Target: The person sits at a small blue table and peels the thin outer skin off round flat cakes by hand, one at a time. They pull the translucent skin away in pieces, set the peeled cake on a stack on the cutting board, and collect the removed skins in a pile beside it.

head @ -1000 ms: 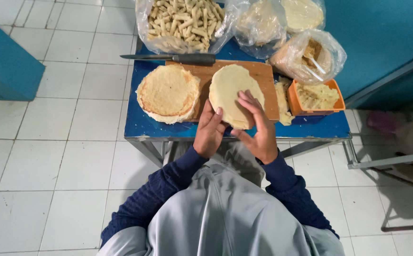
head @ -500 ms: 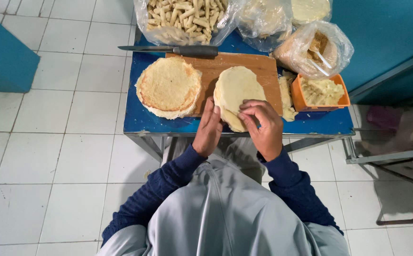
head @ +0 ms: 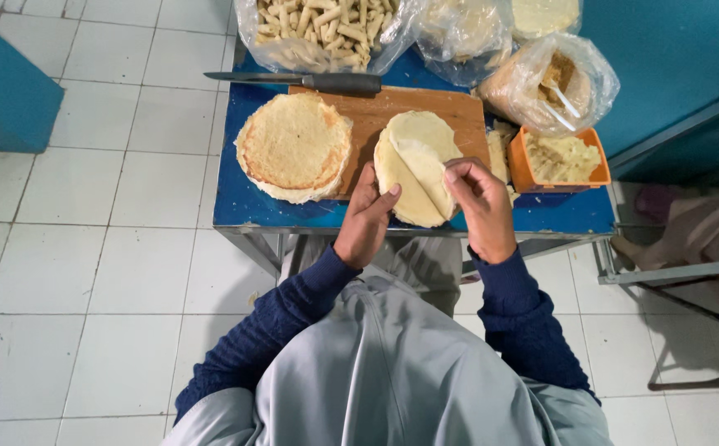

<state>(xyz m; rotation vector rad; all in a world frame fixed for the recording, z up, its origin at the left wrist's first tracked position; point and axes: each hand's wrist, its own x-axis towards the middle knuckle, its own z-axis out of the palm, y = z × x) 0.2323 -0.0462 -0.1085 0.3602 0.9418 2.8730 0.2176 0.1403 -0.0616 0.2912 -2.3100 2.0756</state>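
Observation:
A pale round wrapper sheet (head: 413, 169) lies on a wooden cutting board (head: 376, 116) on a small blue table (head: 236, 194). My right hand (head: 479, 202) pinches the sheet's right edge and has it folded over toward the middle. My left hand (head: 368, 219) rests its fingertips on the sheet's lower left edge, holding nothing. A stack of browned round sheets (head: 293, 144) sits to the left, partly on the board.
A long knife (head: 293, 80) lies behind the board. An orange tub of filling (head: 562, 157) stands at the right. Clear bags (head: 322, 29) of rolled sticks and other food line the back. Blue wall at right, white tiled floor around.
My right hand has lifted the sheet's right edge and folded it over toward the centre. The left hand has stayed at the sheet's lower left edge.

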